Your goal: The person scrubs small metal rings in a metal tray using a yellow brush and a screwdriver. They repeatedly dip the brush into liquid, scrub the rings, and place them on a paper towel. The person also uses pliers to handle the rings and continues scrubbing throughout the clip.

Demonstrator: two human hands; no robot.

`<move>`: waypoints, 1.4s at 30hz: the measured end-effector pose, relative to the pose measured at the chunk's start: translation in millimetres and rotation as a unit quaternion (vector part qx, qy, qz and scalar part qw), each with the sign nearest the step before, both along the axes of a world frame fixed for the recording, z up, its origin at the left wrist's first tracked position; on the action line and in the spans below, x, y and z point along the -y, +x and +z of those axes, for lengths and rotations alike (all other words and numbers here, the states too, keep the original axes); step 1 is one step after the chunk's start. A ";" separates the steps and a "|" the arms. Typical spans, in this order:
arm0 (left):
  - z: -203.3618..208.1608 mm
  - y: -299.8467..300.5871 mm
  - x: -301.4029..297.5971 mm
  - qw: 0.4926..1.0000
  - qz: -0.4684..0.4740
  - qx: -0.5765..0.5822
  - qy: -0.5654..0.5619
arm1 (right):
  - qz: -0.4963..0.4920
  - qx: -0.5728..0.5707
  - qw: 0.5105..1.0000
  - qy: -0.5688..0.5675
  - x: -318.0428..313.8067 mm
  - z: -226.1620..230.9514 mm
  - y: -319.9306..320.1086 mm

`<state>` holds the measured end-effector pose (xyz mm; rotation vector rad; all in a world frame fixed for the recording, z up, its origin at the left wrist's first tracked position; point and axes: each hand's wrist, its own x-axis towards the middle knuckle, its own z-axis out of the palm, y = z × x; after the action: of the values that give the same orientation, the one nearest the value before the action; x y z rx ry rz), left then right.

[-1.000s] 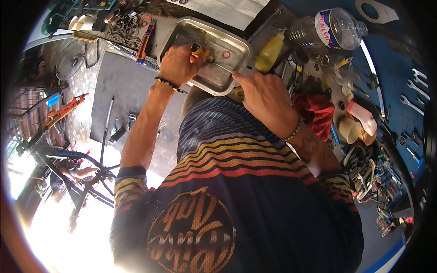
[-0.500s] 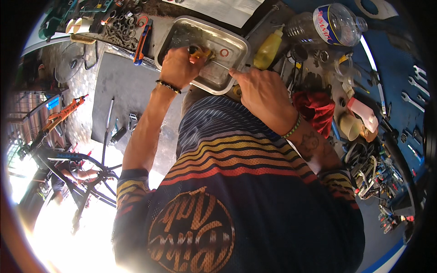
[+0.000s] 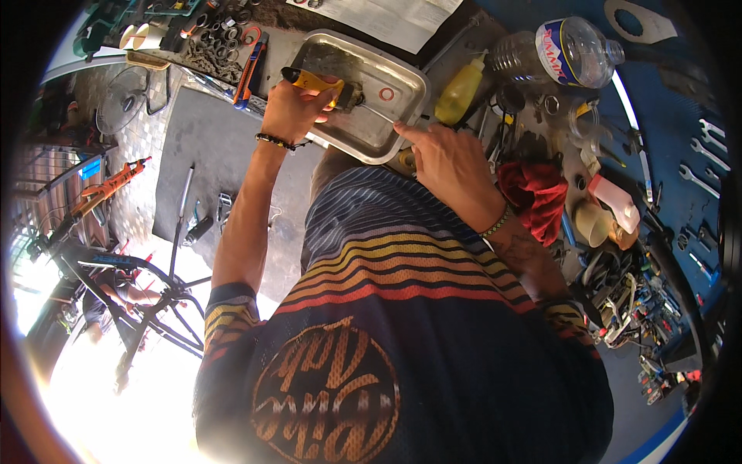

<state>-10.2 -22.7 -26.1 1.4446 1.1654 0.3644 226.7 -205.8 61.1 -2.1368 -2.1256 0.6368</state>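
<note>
My left hand (image 3: 290,112) is closed around a yellow-and-black-handled brush (image 3: 318,83), held over a shallow metal tray (image 3: 424,83). Its dark bristle end rests against the far end of a thin metal rod (image 3: 379,114). That rod slants across the tray to my right hand (image 3: 454,162), whose fingertips pinch it at the tray's right side. A small red ring (image 3: 386,93) lies on the tray floor. Dark, wet-looking grime covers the tray's left part. My right fingers partly hide the near end of the rod.
Right of the tray stand a yellow-green squeeze bottle (image 3: 459,91) and a large clear plastic bottle (image 3: 572,52). A red rag (image 3: 533,193) lies beside my right forearm. An orange-and-black cutter (image 3: 251,71) and a chain (image 3: 212,66) lie left. A bicycle frame (image 3: 143,278) stands lower left.
My left hand has turned and shifted left, showing more of the brush handle. My right hand still pinches the rod, nearly in the same place. The view has shifted slightly.
</note>
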 end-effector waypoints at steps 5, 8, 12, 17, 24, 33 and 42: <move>-0.9 -13.2 -3.8 0.992 0.034 0.070 -0.095 | -0.035 -0.059 0.997 0.019 5.0 -6.4 -0.6; 10.7 -14.1 4.7 0.987 0.066 0.113 -0.091 | -0.051 -0.073 0.996 0.022 7.2 -8.7 -0.7; 33.4 -16.1 19.8 0.987 0.047 0.143 -0.052 | -0.080 -0.139 0.986 0.039 5.2 -14.3 -0.6; 59.9 -27.2 39.7 0.975 0.100 0.195 -0.027 | -0.089 -0.227 0.968 0.063 -2.7 -13.3 5.6; 47.9 -49.2 55.7 0.968 0.166 0.186 -0.026 | -0.059 -0.206 0.972 0.099 -63.1 -28.7 20.4; 43.3 -47.0 68.7 0.964 0.195 0.180 -0.020 | -0.077 -0.119 0.985 0.097 -193.4 -54.2 41.2; 36.2 -53.4 68.4 0.960 0.207 0.190 -0.018 | -0.051 -0.094 0.990 0.094 -231.0 -68.0 40.6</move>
<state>-63.5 -91.1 10.0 1.0292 1.1414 0.8676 267.3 25.1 -6.9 -1.9851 -1.8853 0.5783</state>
